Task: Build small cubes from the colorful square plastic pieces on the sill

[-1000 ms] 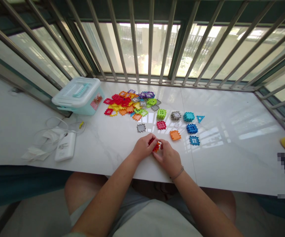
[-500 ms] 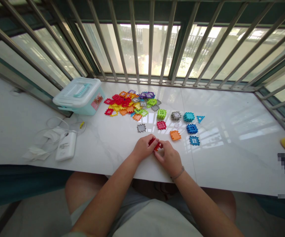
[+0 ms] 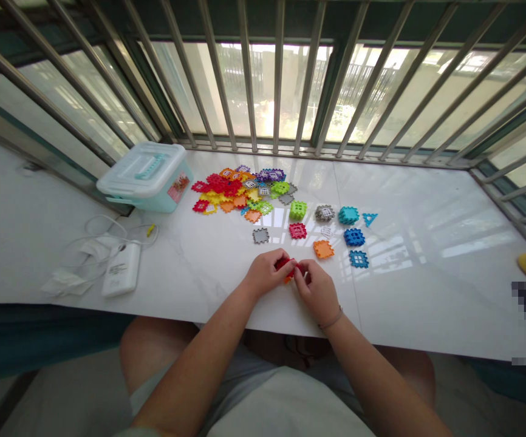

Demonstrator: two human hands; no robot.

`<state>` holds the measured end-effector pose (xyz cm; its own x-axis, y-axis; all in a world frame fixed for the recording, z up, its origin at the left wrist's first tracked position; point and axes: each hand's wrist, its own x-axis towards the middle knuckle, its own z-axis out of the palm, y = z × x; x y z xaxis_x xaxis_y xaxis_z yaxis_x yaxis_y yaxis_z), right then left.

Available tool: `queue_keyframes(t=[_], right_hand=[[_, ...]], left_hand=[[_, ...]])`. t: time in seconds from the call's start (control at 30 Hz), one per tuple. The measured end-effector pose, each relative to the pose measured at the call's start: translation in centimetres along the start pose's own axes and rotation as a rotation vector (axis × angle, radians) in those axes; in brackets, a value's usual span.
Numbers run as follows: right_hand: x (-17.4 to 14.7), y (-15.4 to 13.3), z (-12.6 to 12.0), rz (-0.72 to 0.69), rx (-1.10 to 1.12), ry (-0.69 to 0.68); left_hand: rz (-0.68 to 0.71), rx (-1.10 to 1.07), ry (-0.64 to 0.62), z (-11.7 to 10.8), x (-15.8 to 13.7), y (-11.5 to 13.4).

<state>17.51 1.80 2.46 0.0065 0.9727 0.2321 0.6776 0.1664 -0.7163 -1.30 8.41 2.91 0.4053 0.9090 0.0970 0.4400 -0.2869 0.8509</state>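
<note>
Between my two hands, near the table's front edge, are red interlocking building tiles point(image 3: 286, 265) with a bit of orange showing below. My left hand point(image 3: 265, 271) is closed on the red piece from the left. From the right, my right hand point(image 3: 316, 291) pinches its edge; the fingers hide much of it. Just beyond my hands lie a grey square tile point(image 3: 260, 235), a red window tile point(image 3: 297, 230) and an orange square tile point(image 3: 324, 249).
A heap of mixed tiles point(image 3: 226, 189) lies at the back. Sorted stacks, green point(image 3: 298, 210), teal point(image 3: 348, 215) and blue point(image 3: 355, 237), stand to the right. A lidded box point(image 3: 147, 179), a white power bank point(image 3: 121, 269) and cable are at left. Metal bars point(image 3: 279, 91) line the window.
My right hand has shifted its grip on the red tiles, its fingers now closer to my left thumb. The red piece has turned slightly. The tiles on the table have stayed in place.
</note>
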Motion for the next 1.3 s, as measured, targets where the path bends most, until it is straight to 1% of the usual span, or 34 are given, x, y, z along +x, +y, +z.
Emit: queue_keyframes(t=[0.13, 0.4, 0.63, 1.0, 1.3], right_hand=[[0.06, 0.08, -0.08, 0.013, 0.014, 0.031], [0.07, -0.09, 0.28, 0.012, -0.02, -0.019], [0.04, 0.06, 0.3, -0.003, -0.051, -0.032], [0.19, -0.38, 0.26, 0.036, -0.11, -0.053], [0.08, -0.17, 0.34, 0.039, -0.08, -0.054]], left_hand=[[-0.01, -0.005, -0.004, -0.03, 0.0, 0.11], [-0.008, 0.007, 0.01, -0.02, 0.0, 0.24], [0.004, 0.002, 0.015, 0.0, -0.04, -0.01], [0.013, 0.015, 0.004, 0.03, -0.02, 0.04], [0.001, 0.017, 0.002, -0.02, 0.02, 0.26]])
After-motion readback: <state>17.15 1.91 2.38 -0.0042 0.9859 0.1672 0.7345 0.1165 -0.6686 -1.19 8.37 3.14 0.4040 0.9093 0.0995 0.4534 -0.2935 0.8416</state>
